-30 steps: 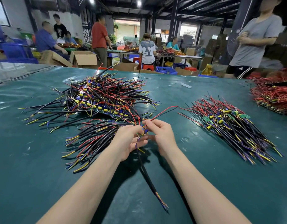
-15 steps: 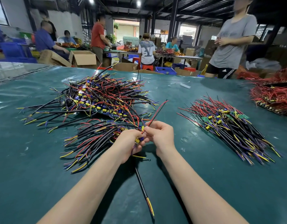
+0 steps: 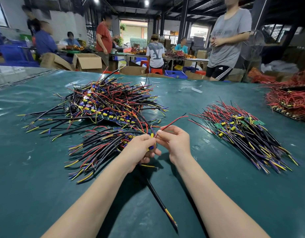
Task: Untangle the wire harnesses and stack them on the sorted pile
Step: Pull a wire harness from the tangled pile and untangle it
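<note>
Currently: 1 wire harness (image 3: 157,197) is held in both hands over the green table mat (image 3: 36,194), between the tangled heap (image 3: 110,103) and the sorted pile (image 3: 242,134).
The left hand (image 3: 139,150) is curled round the harness's yellow-and-blue component end, back of hand toward the camera. The black sheathed cable leaves below the palm and runs toward the camera, ending in yellow and red tips. The right hand (image 3: 175,141) pinches the harness's red wire (image 3: 174,122) between thumb and forefinger, with the other fingers loosely folded. That wire slants up and right past the fingertips. Both forearms reach forward and the hands are nearly touching. 1 smaller loose bunch (image 3: 96,150) lies just left of the left hand, in front of the tangled heap. The sorted pile lies to the right, apart from the hands. 1 red-wire pile (image 3: 289,100) sits at the far right edge.
</note>
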The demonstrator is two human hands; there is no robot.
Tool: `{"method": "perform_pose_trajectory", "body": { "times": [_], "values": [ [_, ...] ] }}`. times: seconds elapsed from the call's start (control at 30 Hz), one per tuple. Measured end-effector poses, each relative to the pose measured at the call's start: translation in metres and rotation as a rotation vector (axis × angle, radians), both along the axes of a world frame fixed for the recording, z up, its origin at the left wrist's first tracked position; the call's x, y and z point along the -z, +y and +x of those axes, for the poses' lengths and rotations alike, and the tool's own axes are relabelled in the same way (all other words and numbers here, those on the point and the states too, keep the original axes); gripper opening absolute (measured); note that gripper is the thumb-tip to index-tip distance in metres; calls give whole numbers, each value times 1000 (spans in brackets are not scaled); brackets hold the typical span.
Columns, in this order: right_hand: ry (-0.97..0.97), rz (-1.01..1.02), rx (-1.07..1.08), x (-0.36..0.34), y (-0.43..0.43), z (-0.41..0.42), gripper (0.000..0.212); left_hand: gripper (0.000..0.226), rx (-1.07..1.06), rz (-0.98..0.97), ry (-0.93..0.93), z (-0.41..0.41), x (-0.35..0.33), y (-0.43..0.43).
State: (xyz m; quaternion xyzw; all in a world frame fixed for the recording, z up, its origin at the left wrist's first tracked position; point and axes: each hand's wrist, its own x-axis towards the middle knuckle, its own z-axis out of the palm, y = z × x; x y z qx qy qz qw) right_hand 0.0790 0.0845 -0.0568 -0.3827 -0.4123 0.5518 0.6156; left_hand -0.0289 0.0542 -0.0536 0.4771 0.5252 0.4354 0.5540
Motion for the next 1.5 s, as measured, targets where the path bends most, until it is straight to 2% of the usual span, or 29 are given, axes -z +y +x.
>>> {"method": "perform_pose_trajectory", "body": {
  "times": [0.3,0.5,0.63,0.93,1.07,1.2,1.37,1.5],
  "values": [
    [110,48,116,-4,10,17,25,29,67,-23,-105,3,-2,-6],
    [5,88,114,-8,14,18,22,32,28,-68,-90,-1,-5,-6],
    [55,116,174,-9,17,27,25,30,47,-78,-113,0,-5,-6],
    [233,-46,317,-13,23,40,28,15,68,-62,-131,0,3,-3],
    [276,-136,384,-14,27,42,28,19,115,-6,-159,-2,4,-2],
    [355,-242,366,-9,26,38,29,22,128,3,-214,-3,4,-4],
    [622,-353,274,-3,27,42,32,33,184,-8,-153,0,4,-3],
    [590,-290,224,-1,28,49,33,27,88,-5,-166,0,5,-4]
  ]
}}
